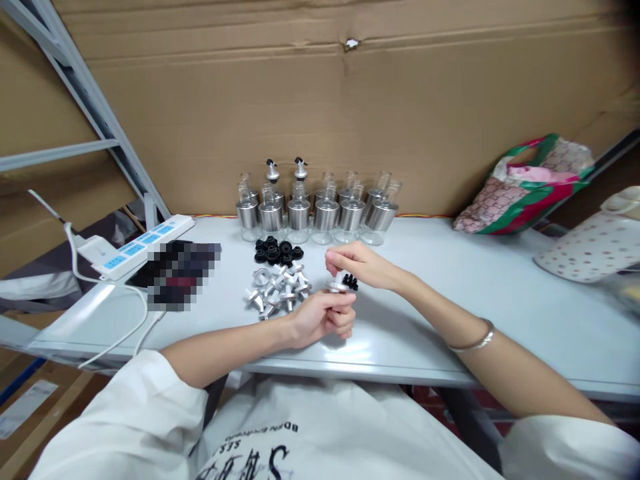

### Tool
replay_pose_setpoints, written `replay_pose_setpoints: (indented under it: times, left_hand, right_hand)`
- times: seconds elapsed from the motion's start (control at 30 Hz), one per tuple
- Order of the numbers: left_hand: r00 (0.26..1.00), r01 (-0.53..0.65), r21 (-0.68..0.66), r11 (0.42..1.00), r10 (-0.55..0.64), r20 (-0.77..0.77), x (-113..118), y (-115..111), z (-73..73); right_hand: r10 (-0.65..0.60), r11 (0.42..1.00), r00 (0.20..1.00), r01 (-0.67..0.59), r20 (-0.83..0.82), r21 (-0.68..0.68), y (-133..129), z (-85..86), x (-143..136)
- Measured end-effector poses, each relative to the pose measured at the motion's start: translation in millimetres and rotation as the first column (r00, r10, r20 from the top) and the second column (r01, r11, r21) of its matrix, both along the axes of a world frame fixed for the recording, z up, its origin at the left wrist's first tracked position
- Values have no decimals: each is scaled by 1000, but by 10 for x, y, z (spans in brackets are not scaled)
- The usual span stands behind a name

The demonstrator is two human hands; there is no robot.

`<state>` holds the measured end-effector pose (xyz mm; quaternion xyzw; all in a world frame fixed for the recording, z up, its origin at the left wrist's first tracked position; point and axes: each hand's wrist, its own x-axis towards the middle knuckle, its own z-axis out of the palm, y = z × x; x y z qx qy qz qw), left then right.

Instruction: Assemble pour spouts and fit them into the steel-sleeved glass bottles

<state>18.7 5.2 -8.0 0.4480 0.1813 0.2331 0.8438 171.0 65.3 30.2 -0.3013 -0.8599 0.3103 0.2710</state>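
My left hand (325, 315) is closed around a silver pourer top (337, 287), its disc and pale stem pointing up. Just above it, my right hand (364, 264) is bent over with the fingers pressed together; whatever they pinch is hidden. A little cluster of small black caps (351, 283) lies on the table beside the pourer top, partly behind my hands. Left of my hands is a heap of silver pourer tops (280, 288). Behind that heap sit several black rubber stoppers (278, 251).
Glass bottles with steel sleeves (325, 216) stand in rows at the back, two with pourers (300, 168) fitted. A power strip (145, 247) and a blurred-out dark item (175, 273) are at left. A patterned bag (520, 187) and a dotted white container (590, 243) are at right.
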Motion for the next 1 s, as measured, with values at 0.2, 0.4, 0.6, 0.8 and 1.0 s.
replay_pose_setpoints:
  times: [0.2,0.4,0.6,0.8,1.0]
  left_hand:
    - [999,32,-41,999,-32,4,-13,-4,49]
    - [996,-81,37,996,80,31,-67,50,221]
    - [957,-232,260,937,268,-113,-117,113,331]
    - [945,-210,383,900,288,-158,-219,238,415]
    - [971,70,406,911,32,-237,-283,266,441]
  right_hand:
    - [143,949,989,-148,-40,-278,-108,30,98]
    - [27,980,988,-56,-153,-190,-79,74,151]
    - [0,976,979,-45,-205,-212,-54,101,190]
    - [-91,918,884,-104,-458,-382,-71,93,161]
    - [95,829,917,-287,-386,-479,-93,101,199]
